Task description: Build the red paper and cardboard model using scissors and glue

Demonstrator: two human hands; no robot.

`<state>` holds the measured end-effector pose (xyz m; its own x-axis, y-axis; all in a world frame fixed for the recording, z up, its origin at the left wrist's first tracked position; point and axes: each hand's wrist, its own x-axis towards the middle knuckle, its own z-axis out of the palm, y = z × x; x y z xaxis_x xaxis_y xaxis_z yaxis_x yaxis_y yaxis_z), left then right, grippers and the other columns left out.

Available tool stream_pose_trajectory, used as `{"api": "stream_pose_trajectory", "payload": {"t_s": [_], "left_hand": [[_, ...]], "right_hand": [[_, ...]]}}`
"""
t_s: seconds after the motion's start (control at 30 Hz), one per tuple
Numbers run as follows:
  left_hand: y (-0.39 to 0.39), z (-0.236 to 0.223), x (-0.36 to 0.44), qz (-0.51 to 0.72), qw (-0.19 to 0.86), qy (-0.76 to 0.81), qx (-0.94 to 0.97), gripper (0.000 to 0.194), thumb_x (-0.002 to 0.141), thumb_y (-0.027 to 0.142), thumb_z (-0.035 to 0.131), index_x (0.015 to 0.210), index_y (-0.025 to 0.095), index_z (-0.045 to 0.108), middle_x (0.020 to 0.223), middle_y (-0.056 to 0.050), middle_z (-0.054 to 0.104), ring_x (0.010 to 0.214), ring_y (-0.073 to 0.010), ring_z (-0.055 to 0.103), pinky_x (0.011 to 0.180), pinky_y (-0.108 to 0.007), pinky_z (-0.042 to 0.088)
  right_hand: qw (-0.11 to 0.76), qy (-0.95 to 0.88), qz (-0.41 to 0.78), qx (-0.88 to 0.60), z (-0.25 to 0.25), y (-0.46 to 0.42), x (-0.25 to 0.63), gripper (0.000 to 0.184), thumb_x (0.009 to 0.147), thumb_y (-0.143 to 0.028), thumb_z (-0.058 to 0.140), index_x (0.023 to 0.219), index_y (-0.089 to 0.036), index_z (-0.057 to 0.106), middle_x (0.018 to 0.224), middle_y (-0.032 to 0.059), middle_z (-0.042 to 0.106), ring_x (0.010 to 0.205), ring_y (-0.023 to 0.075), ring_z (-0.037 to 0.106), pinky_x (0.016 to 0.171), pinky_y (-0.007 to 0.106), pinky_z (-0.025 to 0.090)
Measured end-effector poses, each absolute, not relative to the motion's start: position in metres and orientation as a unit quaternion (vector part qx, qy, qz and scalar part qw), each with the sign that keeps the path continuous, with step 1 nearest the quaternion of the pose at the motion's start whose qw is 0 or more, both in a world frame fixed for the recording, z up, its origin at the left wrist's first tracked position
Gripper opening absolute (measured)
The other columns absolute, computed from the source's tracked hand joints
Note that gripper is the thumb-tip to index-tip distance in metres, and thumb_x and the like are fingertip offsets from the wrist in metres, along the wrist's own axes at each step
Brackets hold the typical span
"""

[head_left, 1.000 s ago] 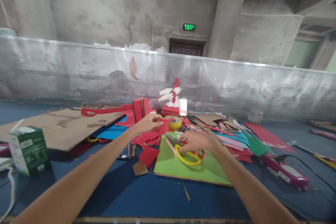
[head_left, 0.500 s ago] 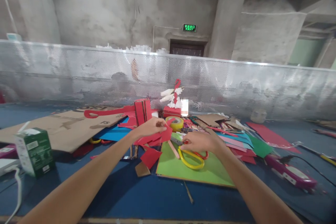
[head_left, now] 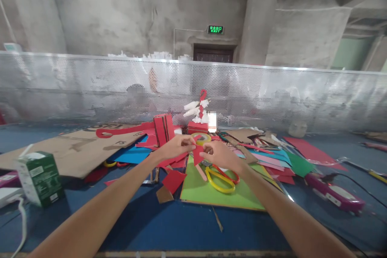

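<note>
Scissors with yellow and red looped handles lie on a smooth green sheet; their blades are partly hidden near the right hand. A small, angular red paper piece is between the hands, above the sheet's far left part. The left hand pinches its upper left edge; the right hand's fingers are bent at its right edge, and whether they grip it cannot be told. Both hands cover parts of the piece. Behind it, a tape roll is partly obscured. Flat brown cardboard on the blue table is cut off at left; its printing is only partly legible.
</note>
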<state>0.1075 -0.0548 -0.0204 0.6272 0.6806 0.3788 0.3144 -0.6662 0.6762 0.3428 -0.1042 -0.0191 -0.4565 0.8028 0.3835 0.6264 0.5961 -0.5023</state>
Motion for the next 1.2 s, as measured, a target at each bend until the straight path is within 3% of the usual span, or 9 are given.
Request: {"api": "stream_pose_trajectory", "payload": {"t_s": [0.2,0.33,0.4,0.53,0.67,0.77,0.9,1.0,1.2], "left_hand": [[-0.049,-0.010,0.098,0.374,0.264,0.324,0.828,0.029,0.093,0.047,0.060,0.088,0.019,0.066,0.077,-0.005,0.069,0.073,-0.0177,0.063,0.073,-0.030,0.049],[-0.026,0.005,0.053,0.542,0.056,0.417,0.727,0.015,0.088,0.032,0.057,0.096,0.020,0.063,0.095,-0.006,0.071,0.087,-0.0191,0.066,0.087,-0.035,0.052],[-0.015,0.012,0.021,0.568,-0.042,0.476,0.670,0.017,0.084,0.023,0.053,0.098,0.019,0.062,0.102,-0.008,0.070,0.089,-0.0199,0.066,0.090,-0.036,0.053],[-0.003,0.012,-0.032,0.475,-0.180,0.564,0.651,0.047,0.076,0.013,0.053,0.121,0.017,0.061,0.127,-0.016,0.066,0.111,-0.0292,0.065,0.104,-0.046,0.047],[0.004,-0.004,-0.050,0.310,-0.204,0.640,0.673,0.054,0.081,0.023,0.057,0.135,0.016,0.059,0.138,-0.020,0.063,0.130,-0.0393,0.056,0.112,-0.054,0.038],[0.008,-0.012,-0.051,0.247,-0.228,0.652,0.680,0.050,0.086,0.030,0.055,0.133,0.016,0.060,0.133,-0.019,0.067,0.130,-0.0381,0.057,0.115,-0.052,0.035],[0.004,-0.005,-0.051,0.230,-0.213,0.644,0.698,0.045,0.088,0.039,0.054,0.125,0.016,0.063,0.125,-0.020,0.070,0.118,-0.0374,0.064,0.099,-0.047,0.048],[-0.005,0.005,-0.046,0.233,-0.198,0.628,0.716,0.041,0.088,0.042,0.057,0.121,0.020,0.065,0.118,-0.017,0.073,0.107,-0.0364,0.069,0.091,-0.045,0.051],[-0.020,0.016,-0.020,0.286,-0.300,0.511,0.753,0.031,0.094,0.032,0.051,0.117,0.023,0.069,0.121,-0.012,0.074,0.113,-0.0333,0.067,0.104,-0.045,0.042]], "right_hand": [[0.317,-0.828,0.190,-0.421,-0.022,-0.099,0.347,0.020,0.089,-0.036,0.058,0.077,-0.021,0.057,0.070,-0.0007,0.065,0.065,0.0155,0.061,0.063,0.027,0.043],[0.332,-0.811,0.212,-0.433,-0.018,-0.098,0.351,0.014,0.086,-0.033,0.063,0.091,-0.019,0.066,0.083,0.0035,0.074,0.075,0.0186,0.068,0.068,0.028,0.046],[0.336,-0.807,0.213,-0.437,-0.017,-0.099,0.352,0.014,0.085,-0.031,0.064,0.092,-0.020,0.066,0.084,0.0037,0.075,0.077,0.0191,0.069,0.070,0.028,0.047],[0.344,-0.808,0.214,-0.429,-0.015,-0.100,0.353,0.015,0.087,-0.034,0.063,0.089,-0.019,0.065,0.083,0.0035,0.074,0.078,0.0189,0.068,0.071,0.028,0.046],[0.344,-0.819,0.183,-0.420,-0.011,-0.099,0.355,0.025,0.091,-0.040,0.058,0.079,-0.019,0.063,0.074,0.0015,0.067,0.067,0.0161,0.060,0.065,0.027,0.043],[0.338,-0.818,0.172,-0.432,-0.009,-0.099,0.357,0.027,0.090,-0.042,0.058,0.079,-0.018,0.062,0.071,0.0004,0.065,0.062,0.0147,0.056,0.062,0.027,0.041],[0.364,-0.809,0.199,-0.417,-0.008,-0.100,0.358,0.025,0.088,-0.042,0.062,0.085,-0.017,0.064,0.079,0.0032,0.069,0.069,0.0166,0.062,0.063,0.028,0.045],[0.398,-0.788,0.242,-0.402,-0.010,-0.098,0.359,0.028,0.084,-0.043,0.067,0.094,-0.017,0.064,0.087,0.0061,0.072,0.075,0.0187,0.066,0.063,0.028,0.049],[0.481,-0.732,0.306,-0.373,-0.010,-0.090,0.363,0.037,0.080,-0.049,0.073,0.097,-0.020,0.058,0.085,0.0026,0.070,0.064,0.0152,0.063,0.053,0.026,0.048]]}}
